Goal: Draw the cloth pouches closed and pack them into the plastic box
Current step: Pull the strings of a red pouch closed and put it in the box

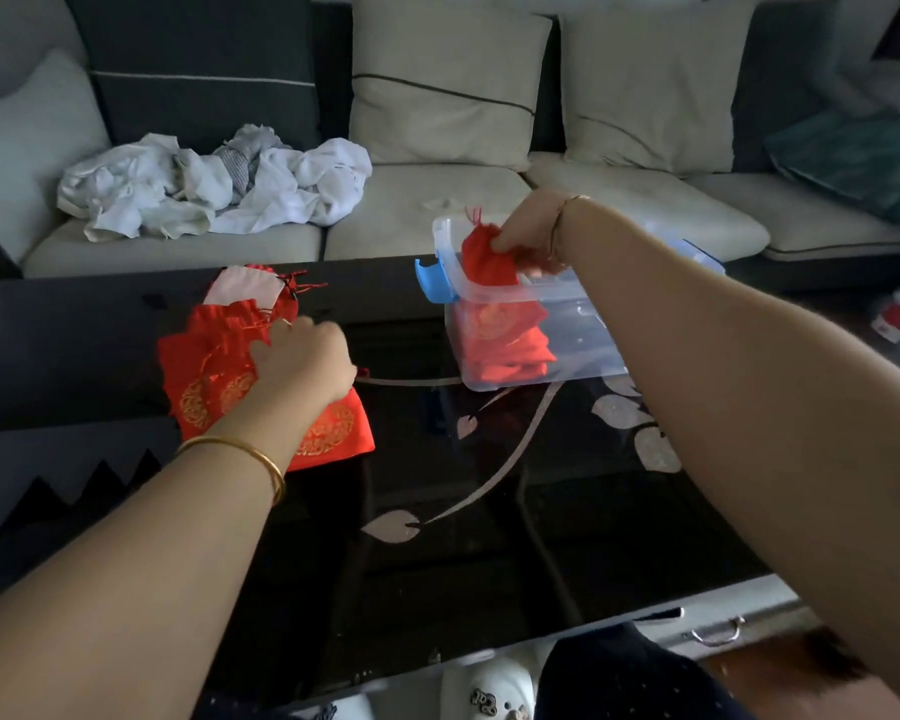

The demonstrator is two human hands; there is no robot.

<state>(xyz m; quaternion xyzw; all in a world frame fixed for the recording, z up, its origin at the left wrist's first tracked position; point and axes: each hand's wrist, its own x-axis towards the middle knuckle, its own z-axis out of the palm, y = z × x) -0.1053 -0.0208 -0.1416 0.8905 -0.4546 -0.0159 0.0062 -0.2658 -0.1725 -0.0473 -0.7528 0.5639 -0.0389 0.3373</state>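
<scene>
Red pouch [484, 259], pinched in the right hand [528, 226], hangs over the plastic box [583, 356] at one o'clock: best laid flat on those inside. Left hand [302, 361] lies curled on the pouch pile [198, 376] at ten o'clock; its grip I cannot tell.

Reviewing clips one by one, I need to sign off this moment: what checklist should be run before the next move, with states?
1. Right hand grips red pouch: ok.
2. Pouch over the open plastic box: ok.
3. Held pouch drawn closed: cannot tell, the hand covers part of it.
4. Room in box beside packed pouches: ok.
5. Left hand on pile of pouches on the table, ready for the next: ok.
</scene>
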